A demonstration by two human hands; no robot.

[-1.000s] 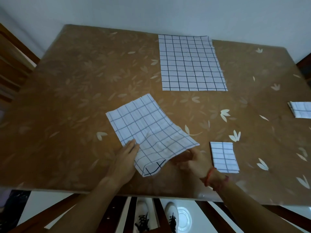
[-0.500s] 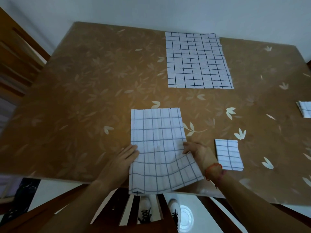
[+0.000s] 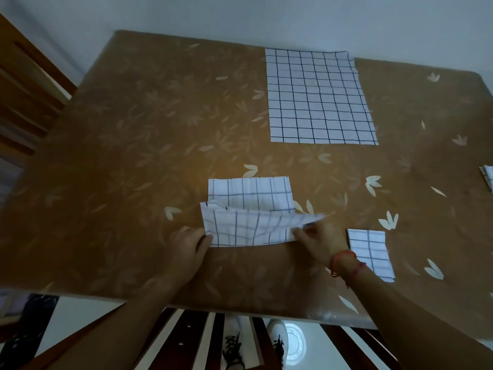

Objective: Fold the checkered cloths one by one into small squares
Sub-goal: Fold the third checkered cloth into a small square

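Note:
A white cloth with a dark grid (image 3: 250, 209) lies on the brown leaf-patterned table (image 3: 149, 134), its near half lifted and turned over towards the far half. My left hand (image 3: 188, 245) pinches the fold's near left corner. My right hand (image 3: 317, 236) pinches the right corner, which is raised off the table. A larger checkered cloth (image 3: 317, 97) lies flat and unfolded at the far side. A small folded cloth (image 3: 370, 252) rests to the right of my right wrist. Another folded cloth (image 3: 487, 177) is cut off by the right edge.
The table's near edge (image 3: 213, 307) runs just below my forearms, with my shoes (image 3: 234, 343) and the floor beneath. Wooden chair parts (image 3: 24, 97) stand at the left. A pale wall (image 3: 240, 14) rises behind the table.
The cloth lay flat with its near end hanging over the table edge; now both hands have lifted that near end and carried it up and over towards the far half.

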